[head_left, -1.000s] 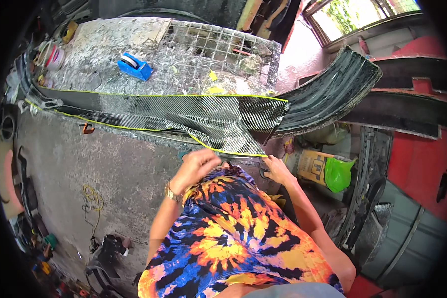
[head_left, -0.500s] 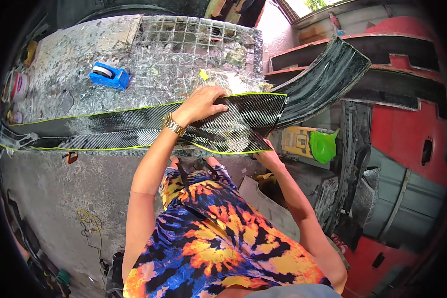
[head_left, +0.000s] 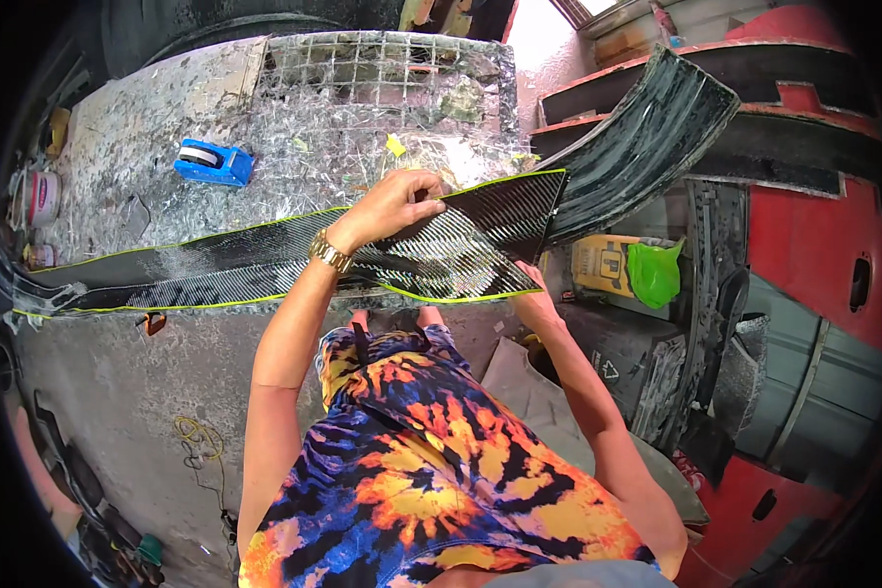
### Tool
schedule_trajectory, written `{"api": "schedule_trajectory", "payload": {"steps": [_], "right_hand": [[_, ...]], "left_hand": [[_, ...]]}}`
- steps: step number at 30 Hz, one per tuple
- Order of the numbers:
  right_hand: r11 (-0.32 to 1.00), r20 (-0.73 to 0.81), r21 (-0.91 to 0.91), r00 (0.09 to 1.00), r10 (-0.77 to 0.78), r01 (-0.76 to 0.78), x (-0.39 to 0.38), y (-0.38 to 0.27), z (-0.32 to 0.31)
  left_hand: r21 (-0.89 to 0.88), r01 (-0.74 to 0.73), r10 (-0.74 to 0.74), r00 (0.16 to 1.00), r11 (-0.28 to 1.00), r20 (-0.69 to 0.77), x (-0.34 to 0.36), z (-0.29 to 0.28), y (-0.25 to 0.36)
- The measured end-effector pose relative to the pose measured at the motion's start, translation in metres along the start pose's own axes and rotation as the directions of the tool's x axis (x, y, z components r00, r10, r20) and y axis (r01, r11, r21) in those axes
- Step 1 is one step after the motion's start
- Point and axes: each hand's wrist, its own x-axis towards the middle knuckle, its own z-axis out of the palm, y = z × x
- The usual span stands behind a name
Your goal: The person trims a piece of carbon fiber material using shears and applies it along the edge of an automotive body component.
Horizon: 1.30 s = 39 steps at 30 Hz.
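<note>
A long strip of black carbon fibre cloth (head_left: 265, 257) with bright yellow-green edges runs across the near side of the bench. Its right end is folded into a raised crease and hangs over a dark, curved, trough-like mould (head_left: 647, 147). At the strip's far edge, my left hand (head_left: 402, 206), with a gold watch at the wrist, has its fingers curled and pinches the cloth. Under the near right corner, my right hand (head_left: 536, 299) grips the cloth's edge; part of its fingers is hidden behind it.
A blue tape dispenser (head_left: 214, 163) stands on the stained bench (head_left: 294, 108). White tubs (head_left: 41, 199) sit at the bench's left end. To the right are a yellow box (head_left: 600, 265), a green bag (head_left: 654, 272) and red panels (head_left: 818, 260). A yellow cord (head_left: 201, 438) lies on the floor.
The cloth's right end has tilted, its far corner rising and the crease deepening. My left hand's fingers have curled in more tightly. The whole view has shifted slightly.
</note>
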Motion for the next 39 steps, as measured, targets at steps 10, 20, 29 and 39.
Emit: {"api": "schedule_trajectory", "payload": {"steps": [10,20,29,39], "right_hand": [[0.591,-0.379,0.803,0.826,0.418,0.069,-0.051,-0.098,-0.149],[0.013,-0.789,0.572,0.555,-0.264,0.820,-0.035,-0.211,-0.353],[-0.013,-0.885,0.425,0.412,-0.219,0.905,-0.065,-0.205,-0.333],[-0.018,-0.925,0.365,0.361,-0.122,0.931,-0.071,-0.189,-0.309]], "left_hand": [[0.071,0.082,-0.091,0.988,0.994,0.127,0.007,-0.008,0.010],[0.102,0.038,0.002,0.930,0.994,-0.367,-0.025,-0.014,0.037],[-0.195,0.057,-0.132,0.910,0.979,-0.393,-0.124,0.006,0.047],[-0.294,0.105,-0.190,0.942,0.950,-0.277,-0.111,0.020,0.084]]}}
